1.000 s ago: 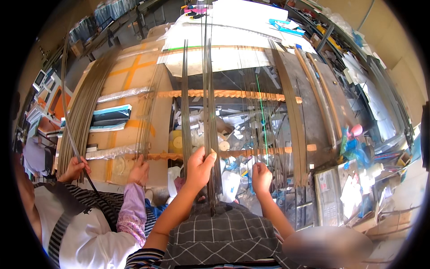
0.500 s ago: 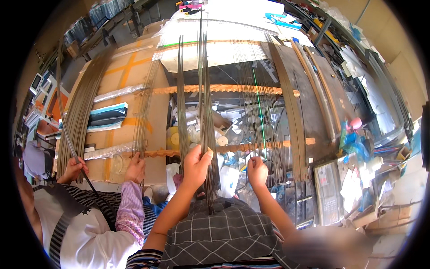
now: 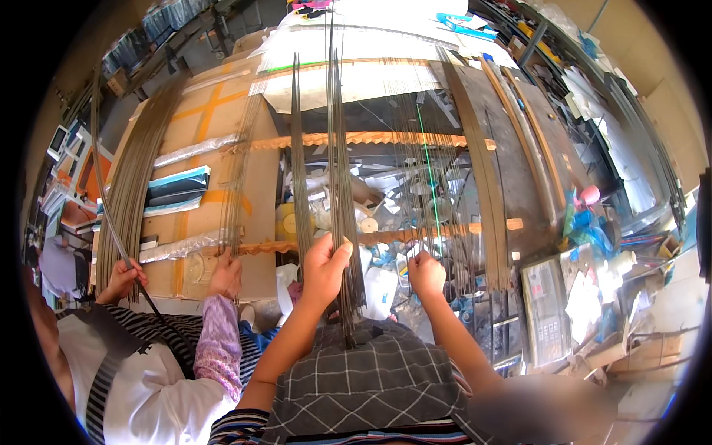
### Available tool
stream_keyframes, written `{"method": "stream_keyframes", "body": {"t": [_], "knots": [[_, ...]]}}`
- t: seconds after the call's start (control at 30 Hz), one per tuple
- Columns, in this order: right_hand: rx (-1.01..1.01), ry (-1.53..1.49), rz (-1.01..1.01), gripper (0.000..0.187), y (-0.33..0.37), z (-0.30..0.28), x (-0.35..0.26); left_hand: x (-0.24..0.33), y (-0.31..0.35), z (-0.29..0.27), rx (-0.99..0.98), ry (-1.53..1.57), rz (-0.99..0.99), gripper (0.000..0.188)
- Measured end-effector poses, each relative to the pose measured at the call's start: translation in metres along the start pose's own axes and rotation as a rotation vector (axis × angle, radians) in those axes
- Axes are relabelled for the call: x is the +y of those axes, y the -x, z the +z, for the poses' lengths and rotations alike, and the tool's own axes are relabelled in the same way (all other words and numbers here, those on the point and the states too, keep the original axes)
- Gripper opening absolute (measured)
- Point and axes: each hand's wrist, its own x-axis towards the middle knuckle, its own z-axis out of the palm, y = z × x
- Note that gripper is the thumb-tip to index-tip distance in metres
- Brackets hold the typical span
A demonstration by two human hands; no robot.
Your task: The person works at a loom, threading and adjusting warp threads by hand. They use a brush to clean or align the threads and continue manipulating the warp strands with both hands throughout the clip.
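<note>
My left hand [image 3: 326, 271] is wrapped round a thick bundle of long, thin dark rods [image 3: 343, 185]. The bundle runs from the far table down to my lap. Just left of it hangs a slimmer bundle of rods [image 3: 298, 163], apart from my fingers. My right hand [image 3: 428, 276] is closed at the near wooden rail, beside several loose thin rods [image 3: 404, 185]. What its fingers pinch, if anything, is too fine to make out. Dark checked cloth [image 3: 371, 378] covers my lap, under the lower ends of the left-hand bundle.
Two notched wooden rails, far [image 3: 356, 139] and near [image 3: 400, 234], cross a gap above scattered scraps. On the left a co-worker's hands [image 3: 225, 274] are at other rods over a cardboard surface [image 3: 256, 185]. A keypad device [image 3: 546, 311] and clutter stand at right.
The whole view has shifted slightly. My right hand has turned a little, its fingers more curled; my left hand keeps hold of the rod bundle.
</note>
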Motion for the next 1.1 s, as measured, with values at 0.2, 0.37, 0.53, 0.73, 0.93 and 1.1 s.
{"method": "stream_keyframes", "body": {"t": [0.2, 0.37, 0.53, 0.73, 0.93, 1.1], "knots": [[-0.080, 0.103, -0.006, 0.021, -0.007, 0.002, 0.002, 0.004, -0.001, 0.001, 0.005, -0.007, -0.008, 0.013], [-0.100, 0.112, -0.024, 0.022, -0.008, -0.002, 0.000, 0.000, -0.001, 0.002, 0.004, -0.018, 0.004, 0.011], [-0.100, -0.023, -0.016, 0.021, -0.002, -0.023, -0.019, 0.000, 0.000, 0.006, -0.020, 0.036, -0.016, 0.010], [-0.764, -1.205, -0.043, 0.017, 0.041, -0.102, -0.109, -0.010, 0.002, 0.029, 0.025, 0.096, 0.003, 0.011], [-0.569, -1.270, 0.032, 0.012, 0.057, -0.098, -0.111, -0.005, -0.001, 0.028, -0.041, 0.031, 0.080, 0.013], [-0.251, -1.022, 0.055, 0.012, 0.054, -0.105, -0.104, -0.003, -0.006, 0.023, 0.002, -0.049, 0.058, 0.014]]}}
